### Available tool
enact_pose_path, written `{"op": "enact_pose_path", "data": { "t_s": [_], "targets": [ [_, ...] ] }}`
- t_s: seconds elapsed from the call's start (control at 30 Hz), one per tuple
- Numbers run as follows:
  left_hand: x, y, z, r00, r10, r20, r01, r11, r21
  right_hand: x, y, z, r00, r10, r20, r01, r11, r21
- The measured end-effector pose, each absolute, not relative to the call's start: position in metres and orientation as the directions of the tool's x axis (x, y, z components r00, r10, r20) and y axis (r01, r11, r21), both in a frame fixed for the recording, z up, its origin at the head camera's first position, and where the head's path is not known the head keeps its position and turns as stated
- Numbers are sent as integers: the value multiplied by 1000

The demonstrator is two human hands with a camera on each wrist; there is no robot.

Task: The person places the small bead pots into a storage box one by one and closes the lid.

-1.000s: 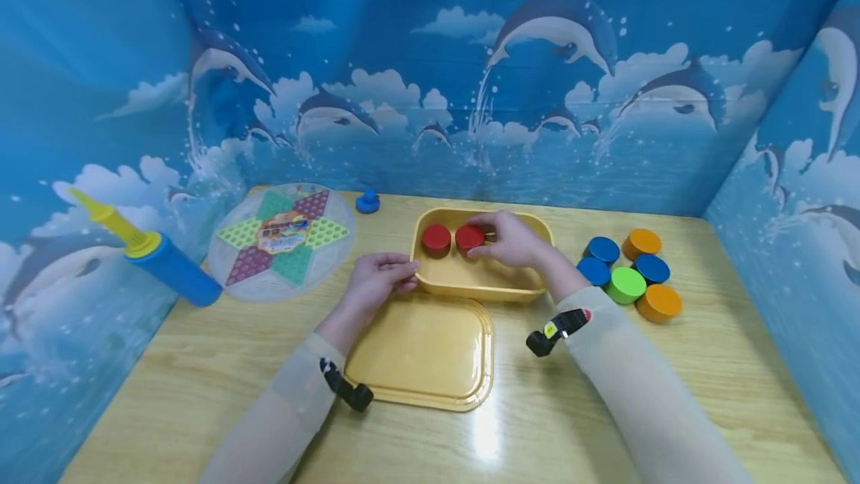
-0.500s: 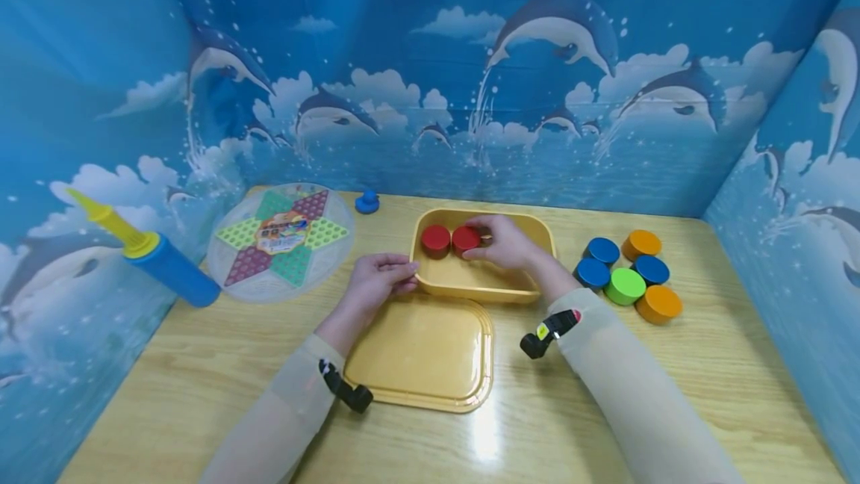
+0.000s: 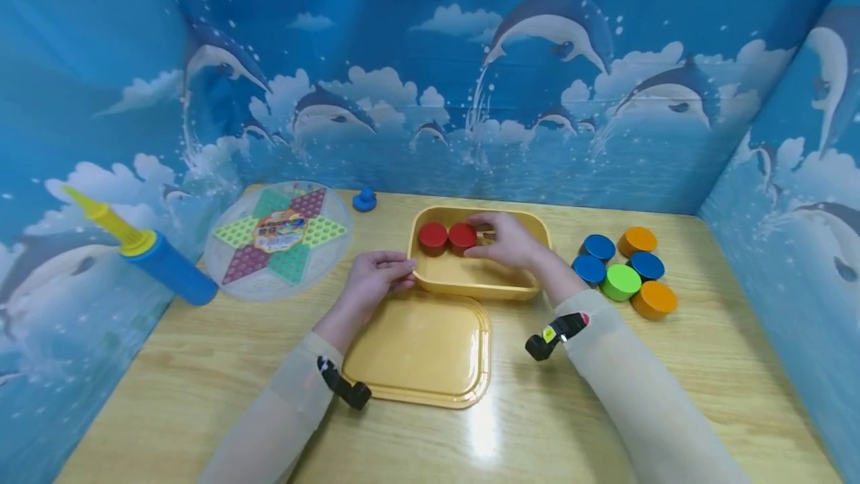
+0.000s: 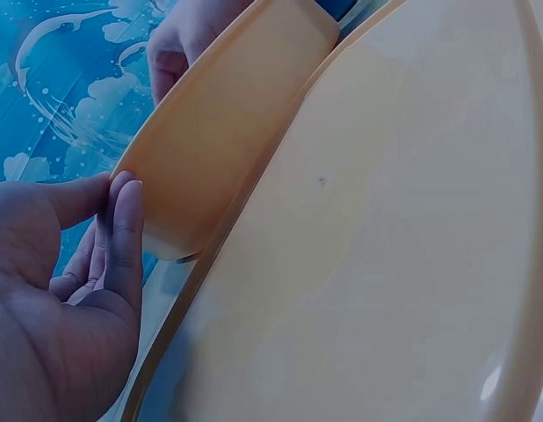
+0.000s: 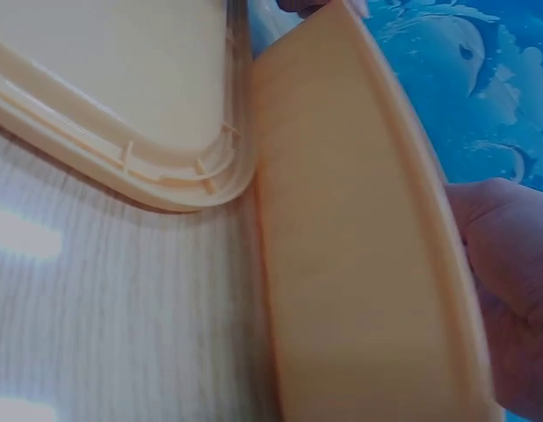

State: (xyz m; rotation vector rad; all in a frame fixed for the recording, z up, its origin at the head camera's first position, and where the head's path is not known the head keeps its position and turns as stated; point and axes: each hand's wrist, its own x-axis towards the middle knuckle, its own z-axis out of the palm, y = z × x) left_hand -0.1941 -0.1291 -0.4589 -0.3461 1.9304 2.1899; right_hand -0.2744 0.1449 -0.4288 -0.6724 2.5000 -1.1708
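A shallow yellow plastic box (image 3: 480,292) stands at mid-table with two short red cylinders inside, side by side at its left end. The right hand (image 3: 505,241) reaches into the box, with thumb and fingers on either side of the right-hand red cylinder (image 3: 461,238). Close against it sits the other red cylinder (image 3: 433,239). The left hand (image 3: 376,278) pinches the box's left front corner; its thumb and index finger meet at the rim in the left wrist view. In the right wrist view, the box wall (image 5: 342,220) hides the right fingertips and the cylinders.
The flat yellow lid (image 3: 419,349) lies in front of the box. Several blue, orange and green cylinders (image 3: 621,282) cluster at right. At left are a clear Chinese checkers board (image 3: 278,236) and a blue-yellow hand pump (image 3: 168,264); a blue duck (image 3: 364,200) sits behind.
The right hand has slid its red cylinder left, closing the gap to the other one. The left hand keeps its hold on the box corner.
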Motion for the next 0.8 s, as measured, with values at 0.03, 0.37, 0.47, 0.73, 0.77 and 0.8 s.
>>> {"op": "enact_pose_path", "data": {
  "t_s": [0.03,0.37,0.47,0.73,0.77,0.8],
  "targets": [
    [-194,-129,-459,-952,-6,-306,-303,-121,945,-272,148,-426,-844,-530,-78,-283,566,-774],
    [-196,-129,-461,-952,-5,-307,-304,-114,946,-254,182,-401,-841,-540,-45,-323,567,-758],
    [-196,-129,-461,-952,-9,-306,-303,-111,947,-249,193,-394,-844,-536,-17,-333,548,-767],
    [-196,-128,-459,-949,-10,-314,-311,-108,944,-237,225,-373,-866,-500,27,-348,562,-750],
    [-195,-128,-458,-949,-10,-314,-311,-109,944,-235,229,-370,-871,-490,35,-351,571,-742],
    [-195,-128,-458,-950,-10,-314,-311,-111,944,-232,233,-368,-876,-481,42,-352,576,-738]
  ]
}}
